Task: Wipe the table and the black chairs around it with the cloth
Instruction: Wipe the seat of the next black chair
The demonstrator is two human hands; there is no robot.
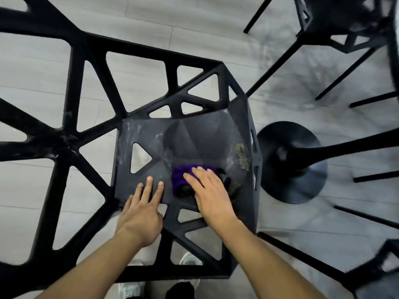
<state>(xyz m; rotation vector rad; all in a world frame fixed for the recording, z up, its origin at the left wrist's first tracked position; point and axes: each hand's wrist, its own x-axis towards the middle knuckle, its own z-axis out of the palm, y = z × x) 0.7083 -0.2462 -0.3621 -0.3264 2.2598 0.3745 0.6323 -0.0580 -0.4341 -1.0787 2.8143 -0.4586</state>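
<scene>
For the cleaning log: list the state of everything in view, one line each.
purple cloth: bunched on the seat, pressed under the right hand.
right hand: fingers straight, pressing on the cloth.
left hand: flat on the seat's front, holding nothing.
black chair seat: dusty, streaked with pale smears.
debris: crumbly clump lying by the seat's right edge.
table base: standing on the floor, right of the chair.

The grey plank floor (216, 29) bears the black chairs (194, 134) and the table's round black base (278, 190)
</scene>
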